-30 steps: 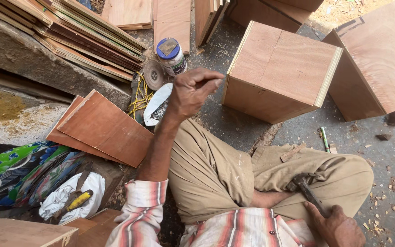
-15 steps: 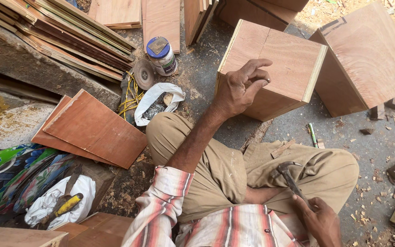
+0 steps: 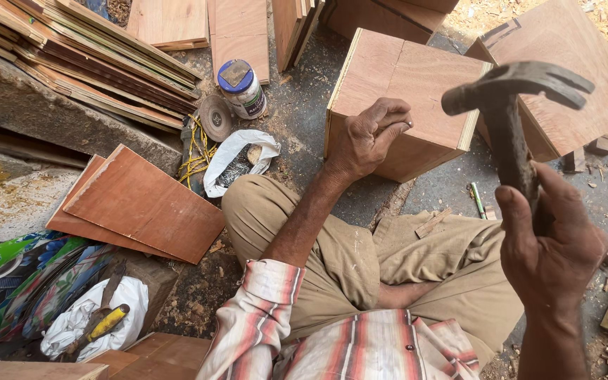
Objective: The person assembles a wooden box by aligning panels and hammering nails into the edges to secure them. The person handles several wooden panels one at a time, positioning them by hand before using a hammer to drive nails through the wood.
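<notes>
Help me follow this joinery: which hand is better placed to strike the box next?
Probably the right hand: it grips the raised hammer above the box. The left hand rests pinched on the box top, seemingly steadying something small.

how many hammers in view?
1: a claw hammer raised in the right hand, right of frame. The left hand rests fingers pinched on the plywood box. Others may be hidden.
</notes>
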